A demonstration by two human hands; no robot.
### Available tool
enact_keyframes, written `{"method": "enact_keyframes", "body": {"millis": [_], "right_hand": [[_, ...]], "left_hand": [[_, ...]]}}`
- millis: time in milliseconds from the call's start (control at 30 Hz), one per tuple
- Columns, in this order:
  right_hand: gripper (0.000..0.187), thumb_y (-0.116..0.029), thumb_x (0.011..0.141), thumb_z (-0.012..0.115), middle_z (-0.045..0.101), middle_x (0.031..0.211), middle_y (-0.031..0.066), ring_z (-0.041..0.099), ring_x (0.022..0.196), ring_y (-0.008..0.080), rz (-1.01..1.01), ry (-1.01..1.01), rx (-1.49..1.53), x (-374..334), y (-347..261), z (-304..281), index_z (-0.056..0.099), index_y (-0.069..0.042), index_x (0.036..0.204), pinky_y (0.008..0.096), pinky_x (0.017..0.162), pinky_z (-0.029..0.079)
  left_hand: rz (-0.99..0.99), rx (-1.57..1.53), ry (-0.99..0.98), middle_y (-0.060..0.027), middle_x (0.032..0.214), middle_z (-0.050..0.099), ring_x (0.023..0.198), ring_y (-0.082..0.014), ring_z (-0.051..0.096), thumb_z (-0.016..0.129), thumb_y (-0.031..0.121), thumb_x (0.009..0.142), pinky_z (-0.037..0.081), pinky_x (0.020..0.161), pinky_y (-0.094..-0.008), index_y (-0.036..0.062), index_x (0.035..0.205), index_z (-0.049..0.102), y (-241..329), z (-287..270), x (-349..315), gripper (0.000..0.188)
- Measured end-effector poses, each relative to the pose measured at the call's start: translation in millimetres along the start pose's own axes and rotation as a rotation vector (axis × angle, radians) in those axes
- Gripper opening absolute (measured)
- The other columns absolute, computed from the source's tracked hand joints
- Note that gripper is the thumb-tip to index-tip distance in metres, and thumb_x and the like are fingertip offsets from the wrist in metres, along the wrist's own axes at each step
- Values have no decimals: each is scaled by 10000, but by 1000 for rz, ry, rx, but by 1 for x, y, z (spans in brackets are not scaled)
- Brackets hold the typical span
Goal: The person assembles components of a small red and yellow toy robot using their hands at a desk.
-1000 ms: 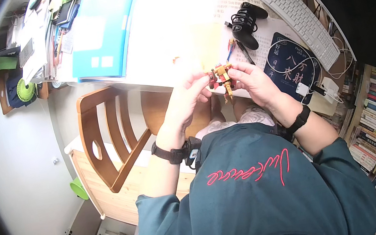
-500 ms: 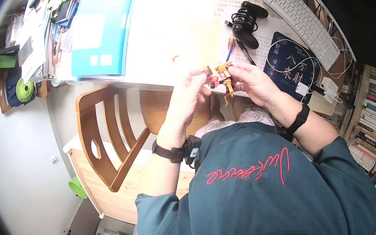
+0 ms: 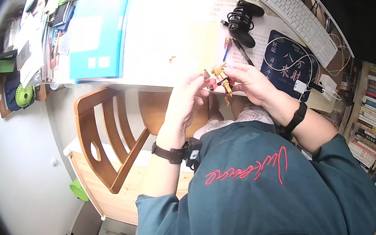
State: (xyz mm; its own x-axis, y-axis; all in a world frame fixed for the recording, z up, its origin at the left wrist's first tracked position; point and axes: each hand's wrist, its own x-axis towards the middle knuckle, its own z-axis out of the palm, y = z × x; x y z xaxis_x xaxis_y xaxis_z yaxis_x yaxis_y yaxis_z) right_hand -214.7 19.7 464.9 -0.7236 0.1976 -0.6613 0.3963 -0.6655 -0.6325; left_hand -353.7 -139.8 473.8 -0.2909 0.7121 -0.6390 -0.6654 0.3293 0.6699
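A: Nearest the desk edge [image 3: 153, 84], what's held?
B: A small yellow-and-red toy figure [image 3: 220, 77], pinched between the left hand [image 3: 186, 99] and right hand [image 3: 252, 82], fingers closed on it. Details are too small to make out.
A: Beyond?
B: A black game controller [image 3: 241, 18], then a white keyboard [image 3: 296, 11], partly cut off.

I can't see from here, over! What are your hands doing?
Left hand and right hand both pinching small yellow-and-red toy figure. Held above desk edge. Nothing between hands, over.
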Motion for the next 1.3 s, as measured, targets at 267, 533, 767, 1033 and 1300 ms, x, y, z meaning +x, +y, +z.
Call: {"method": "enact_keyframes", "body": {"millis": [267,533,767,1033,1300], "right_hand": [[293,-313,918,608,648,936,2,580,825,83,27,22,22,2,0,6,654,-68,1072,267,731,475],[281,-313,915,610,656,949,-1,580,828,78,13,6,43,1,1,6,658,-77,1060,259,733,471],[269,-303,920,608,654,951,-18,564,816,64,-14,-1,54,-2,1,7,660,-92,1078,253,742,459],[267,-299,925,606,647,949,-30,551,804,57,-20,-11,70,-2,4,7,652,-107,1105,256,739,454],[286,-324,934,593,653,936,-5,581,837,84,-8,35,43,-5,2,8,652,-80,1068,262,745,471]], "left_hand": [[85,-50,189,-12,912,676,689,-14,555,597,197,926,396,527,-129,52,1111,615,-4,11,0,236],[112,-9,140,1,825,664,613,-7,496,600,143,917,365,515,-148,56,1079,639,-7,12,0,188],[89,-34,157,0,788,663,563,-8,466,617,125,899,357,501,-152,53,1011,671,-4,14,-3,143],[10,-82,150,18,817,665,605,5,492,652,135,881,366,503,-127,60,1008,678,-5,9,-3,150],[-66,-211,76,-2,879,662,660,-29,576,641,170,906,445,502,-141,37,1086,624,-7,1,1,225]]}}
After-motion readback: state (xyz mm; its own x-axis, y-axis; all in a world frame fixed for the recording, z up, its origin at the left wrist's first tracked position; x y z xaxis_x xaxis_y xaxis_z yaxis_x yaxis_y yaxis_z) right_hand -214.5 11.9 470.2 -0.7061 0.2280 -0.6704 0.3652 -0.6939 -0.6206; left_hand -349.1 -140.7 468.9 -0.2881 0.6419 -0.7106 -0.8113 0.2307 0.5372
